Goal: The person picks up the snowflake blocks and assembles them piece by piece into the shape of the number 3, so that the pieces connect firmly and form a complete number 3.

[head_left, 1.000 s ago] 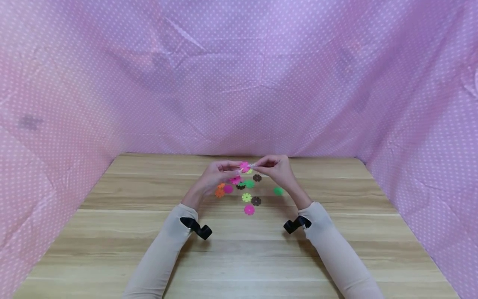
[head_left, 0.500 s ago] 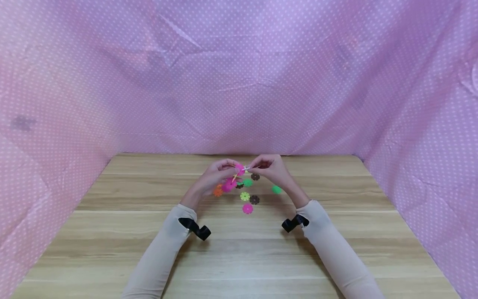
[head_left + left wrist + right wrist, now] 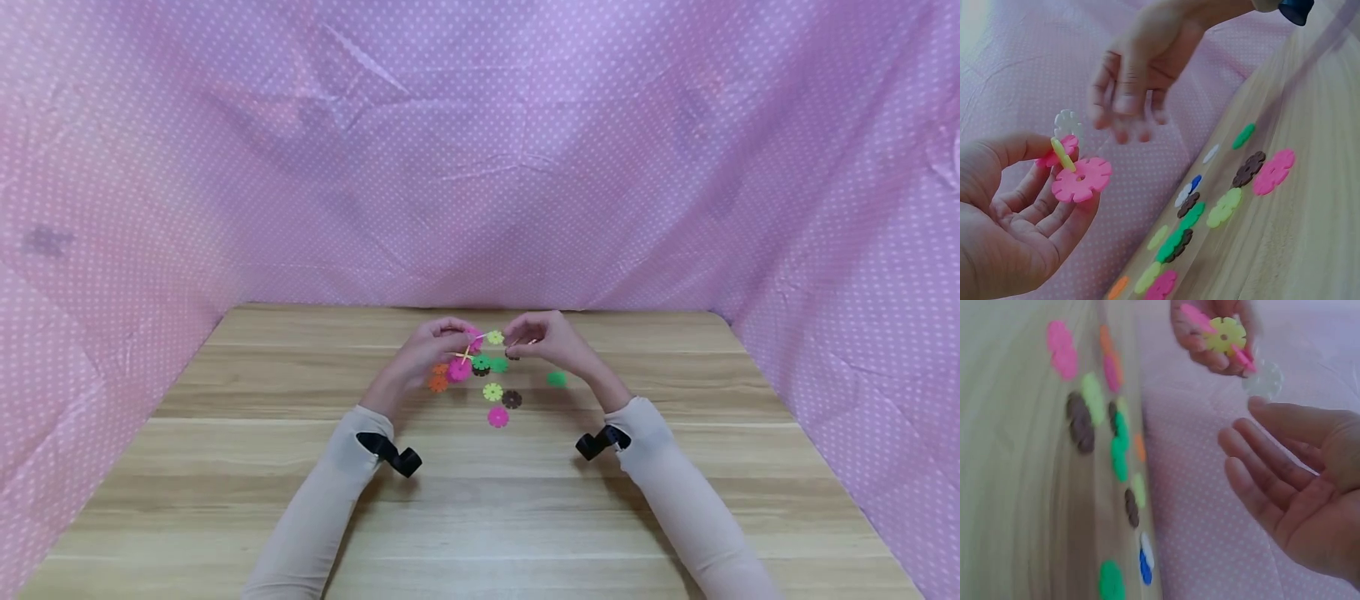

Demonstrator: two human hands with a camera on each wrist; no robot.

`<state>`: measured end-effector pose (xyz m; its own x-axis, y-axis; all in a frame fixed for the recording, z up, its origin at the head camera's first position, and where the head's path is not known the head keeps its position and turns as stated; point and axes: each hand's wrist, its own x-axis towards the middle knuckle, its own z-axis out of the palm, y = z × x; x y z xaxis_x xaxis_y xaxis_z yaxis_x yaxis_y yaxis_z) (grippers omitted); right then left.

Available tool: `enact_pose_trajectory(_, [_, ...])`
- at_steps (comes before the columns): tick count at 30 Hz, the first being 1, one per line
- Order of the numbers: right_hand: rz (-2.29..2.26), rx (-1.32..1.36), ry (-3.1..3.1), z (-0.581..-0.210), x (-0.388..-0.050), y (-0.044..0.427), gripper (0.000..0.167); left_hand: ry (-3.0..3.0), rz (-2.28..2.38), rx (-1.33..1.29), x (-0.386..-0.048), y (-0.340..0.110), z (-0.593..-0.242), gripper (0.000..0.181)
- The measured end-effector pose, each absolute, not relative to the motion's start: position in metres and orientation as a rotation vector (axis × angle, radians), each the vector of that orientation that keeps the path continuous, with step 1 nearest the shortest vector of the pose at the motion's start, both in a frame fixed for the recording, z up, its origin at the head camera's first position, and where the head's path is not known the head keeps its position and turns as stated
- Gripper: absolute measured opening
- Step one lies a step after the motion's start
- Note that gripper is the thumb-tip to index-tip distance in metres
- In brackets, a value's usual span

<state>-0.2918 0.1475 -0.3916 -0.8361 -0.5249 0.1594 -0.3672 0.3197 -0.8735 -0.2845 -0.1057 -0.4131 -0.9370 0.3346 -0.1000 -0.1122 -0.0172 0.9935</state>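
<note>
Left hand [image 3: 1013, 231]: thumb and fingers pinching joined discs
Joined discs [image 3: 1082, 180]: at left fingertips, raised above table [image 3: 480, 533]; two pink, one yellow, one white
White disc [image 3: 1067, 122]: on the side toward right hand
Right hand [image 3: 1319, 515]: fingers loosely bent, just apart from white disc
Loose discs [image 3: 492, 392]: on table, mostly below and between hands
Green disc [image 3: 557, 379]: beside right wrist

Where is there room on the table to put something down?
The table is bare between the left sleeve and right sleeve, nearer than the front pink disc, and outside each sleeve too. It's crowded between the left hand and right hand, where discs lie close together.
</note>
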Motion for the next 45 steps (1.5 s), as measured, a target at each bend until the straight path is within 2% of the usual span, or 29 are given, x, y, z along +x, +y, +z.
enact_pose_trajectory(9, [-1.097, -0.954, 2.345, -0.404, -0.289, 0.156, 0.028, 1.969, 2.03, 0.161, -0.287, -0.111, -0.416, 0.013])
enact_pose_trajectory(17, [-0.885, -1.037, 2.351, -0.418, -0.288, 0.154, 0.029, 1.969, 2.015, 0.172, -0.288, -0.109, -0.415, 0.016])
enact_pose_trajectory(28, [-0.851, -1.094, 2.387, -0.427, -0.29, 0.149, 0.026, 1.993, 1.982, 0.194, -0.291, -0.107, -0.419, 0.017])
enact_pose_trajectory(45, [-1.009, -0.964, 2.368, -0.428, -0.289, 0.152, 0.019, 1.965, 2.052, 0.208, -0.289, -0.106, -0.415, 0.015])
